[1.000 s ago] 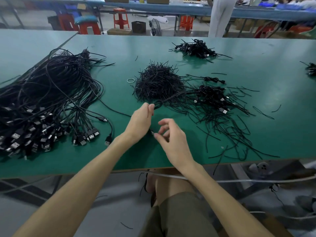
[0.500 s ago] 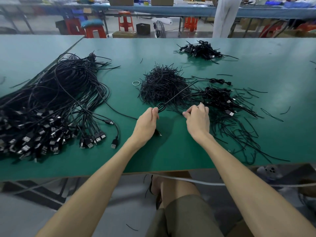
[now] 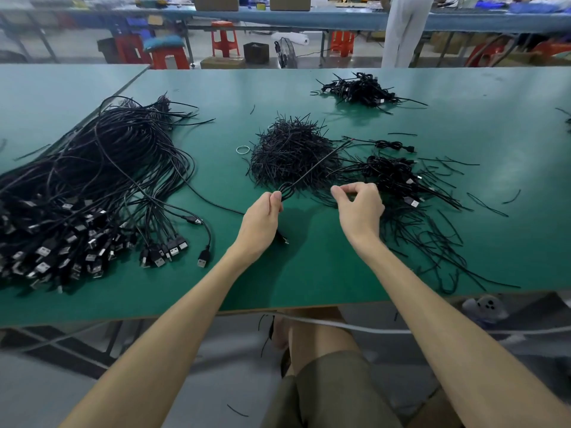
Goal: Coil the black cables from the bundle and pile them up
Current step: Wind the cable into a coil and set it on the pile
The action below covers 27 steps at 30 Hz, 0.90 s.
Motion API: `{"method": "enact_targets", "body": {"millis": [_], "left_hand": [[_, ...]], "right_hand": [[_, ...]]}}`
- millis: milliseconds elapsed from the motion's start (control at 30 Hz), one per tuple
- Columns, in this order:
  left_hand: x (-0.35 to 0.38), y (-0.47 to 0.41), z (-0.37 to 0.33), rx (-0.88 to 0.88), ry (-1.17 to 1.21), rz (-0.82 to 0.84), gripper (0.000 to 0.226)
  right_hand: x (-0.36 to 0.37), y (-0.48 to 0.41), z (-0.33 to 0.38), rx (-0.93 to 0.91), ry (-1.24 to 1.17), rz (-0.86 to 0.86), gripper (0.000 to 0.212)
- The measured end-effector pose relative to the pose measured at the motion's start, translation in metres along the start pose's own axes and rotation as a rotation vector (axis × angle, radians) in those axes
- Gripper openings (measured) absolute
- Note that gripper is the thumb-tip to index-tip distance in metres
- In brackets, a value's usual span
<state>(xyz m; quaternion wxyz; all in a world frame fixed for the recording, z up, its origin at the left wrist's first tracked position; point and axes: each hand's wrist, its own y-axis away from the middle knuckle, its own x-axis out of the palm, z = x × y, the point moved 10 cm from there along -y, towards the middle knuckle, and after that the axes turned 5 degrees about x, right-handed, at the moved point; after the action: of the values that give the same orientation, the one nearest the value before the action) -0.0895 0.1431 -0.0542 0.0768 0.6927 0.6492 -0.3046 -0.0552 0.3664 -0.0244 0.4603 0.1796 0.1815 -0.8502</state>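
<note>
My left hand point(image 3: 262, 223) grips a coiled black cable point(image 3: 285, 193). Its small loops stick out above my fingers and a plug end point(image 3: 283, 240) hangs out below the palm. A thin black strand point(image 3: 321, 162) runs from the coil up and to the right over the heap of black ties point(image 3: 290, 152). My right hand point(image 3: 360, 208) hovers just right of the coil with fingers curled, thumb and forefinger pinching a thin tie at the heap's near edge. The big bundle of loose black cables point(image 3: 92, 180) lies on the left. A pile of coiled cables point(image 3: 392, 177) lies right of the heap.
Everything rests on a green table point(image 3: 309, 273) whose front edge is near my knees. A second coiled pile point(image 3: 358, 89) sits at the back. A small ring point(image 3: 243, 149) lies left of the heap. Loose ties point(image 3: 432, 242) are scattered on the right. A person stands beyond the table.
My right hand left the coil, reached out to the heap of ties and closed its thumb and forefinger there. My left hand kept hold of the coil and stayed put.
</note>
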Motion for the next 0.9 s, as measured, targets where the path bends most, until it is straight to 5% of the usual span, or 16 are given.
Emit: {"method": "enact_targets", "body": {"millis": [233,900], "left_hand": [[-0.007,-0.001,0.001,-0.055,0.15,-0.049,0.043],[-0.011,0.008,0.012,-0.202,0.455,-0.044,0.04]], "right_hand": [[0.063,0.053,0.003,0.188,-0.439,0.354,0.02],[0.066,0.066,0.004,0.081,-0.643,0.397,0.018]]}}
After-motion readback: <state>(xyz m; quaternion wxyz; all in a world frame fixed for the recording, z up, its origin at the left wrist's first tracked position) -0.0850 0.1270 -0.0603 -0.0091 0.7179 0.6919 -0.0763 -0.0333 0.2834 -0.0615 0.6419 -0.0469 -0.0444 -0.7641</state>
